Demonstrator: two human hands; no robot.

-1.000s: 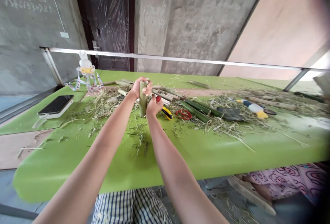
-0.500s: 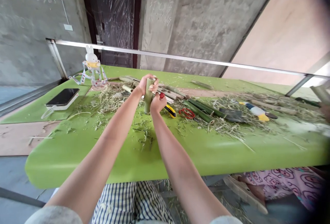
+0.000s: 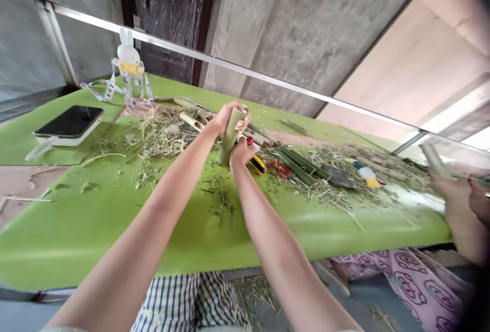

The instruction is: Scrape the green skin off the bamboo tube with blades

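My left hand (image 3: pixel 234 118) is wrapped round the upper part of a green bamboo tube (image 3: pixel 228 143). The tube leans slightly right, its lower end on the green table cover. Against its right side is my right hand (image 3: pixel 242 151), closed in a fist. A yellow-and-black handle (image 3: pixel 259 164), looking like a utility knife's, sticks out of that fist to the right. A small red piece (image 3: pixel 250 141) shows above the fist. Any blade is hidden behind the hand and tube.
Split bamboo pieces (image 3: pixel 298 164), red-handled pliers (image 3: pixel 278 169) and shavings (image 3: pixel 161 135) lie around. At left are a phone (image 3: pixel 71 122) and a rabbit-topped bottle (image 3: pixel 130 67). A co-worker's hands (image 3: pixel 457 197) are at the right; a metal rail (image 3: pixel 245 69) runs behind.
The view has tilted and shifted. The bamboo tube has gone from nearly upright to leaning right, both my hands still on it. The co-worker's hands have come further into view at right.
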